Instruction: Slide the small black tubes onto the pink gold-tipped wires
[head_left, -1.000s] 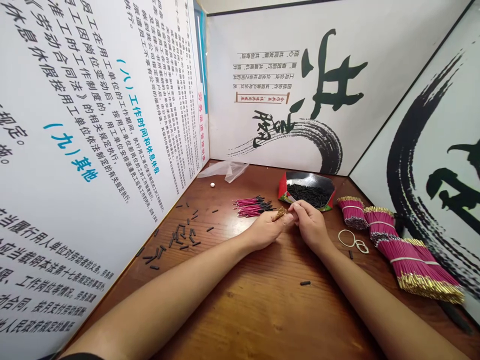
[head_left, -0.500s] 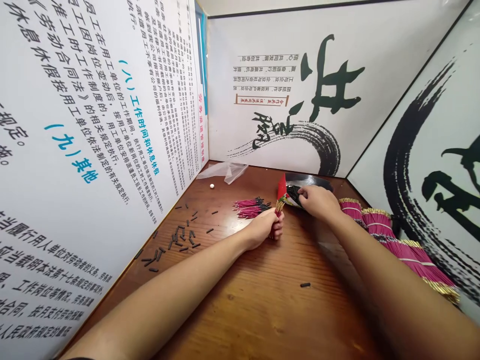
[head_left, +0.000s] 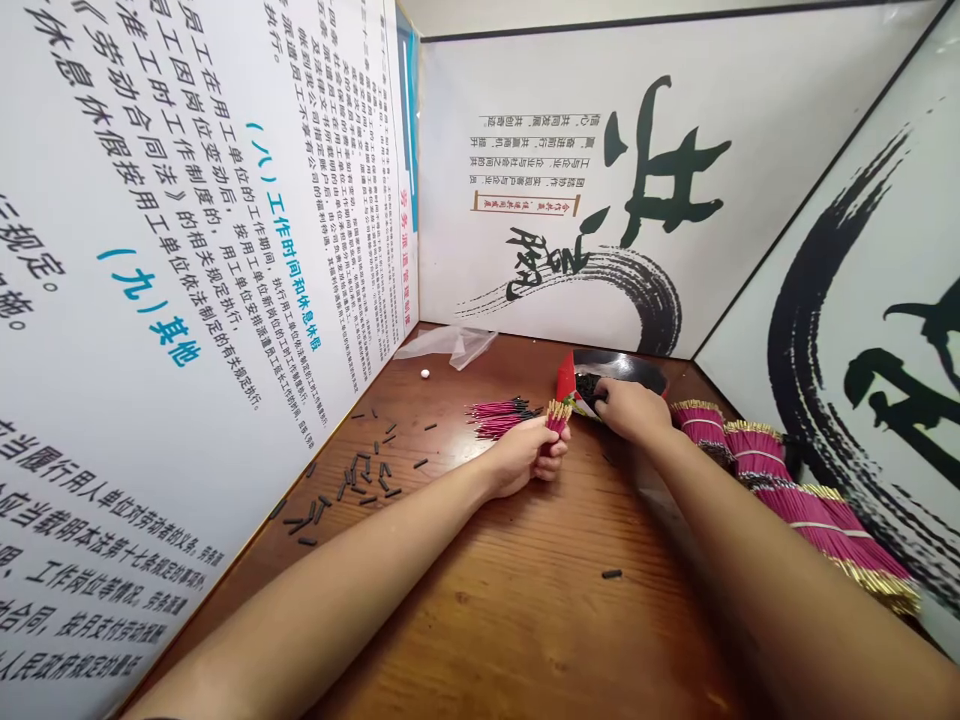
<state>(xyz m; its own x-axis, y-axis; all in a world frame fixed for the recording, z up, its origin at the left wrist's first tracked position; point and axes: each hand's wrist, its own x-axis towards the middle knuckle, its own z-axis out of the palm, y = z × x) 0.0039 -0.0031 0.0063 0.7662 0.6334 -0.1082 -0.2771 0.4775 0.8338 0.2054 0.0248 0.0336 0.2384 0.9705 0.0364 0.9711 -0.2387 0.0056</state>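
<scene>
My left hand is closed round a bundle of magenta wires, whose gold metal ends stick up above the fist. Just behind that hand lies a pile of magenta wires with black ends on the table. My right hand reaches down into a small red box holding many small black tubes. The right fingertips are among the tubes and mostly hidden, so I cannot see whether they grip one.
Loose black tubes are scattered at the left, and a single tube lies nearer me. Tied magenta wire bundles line the right side. A clear plastic bag and a white bead lie at the back. Printed panels wall the table.
My right hand has moved slightly down, its fingers deeper among the black tubes. The gold ends in my left hand look more spread and tilt a little differently.
</scene>
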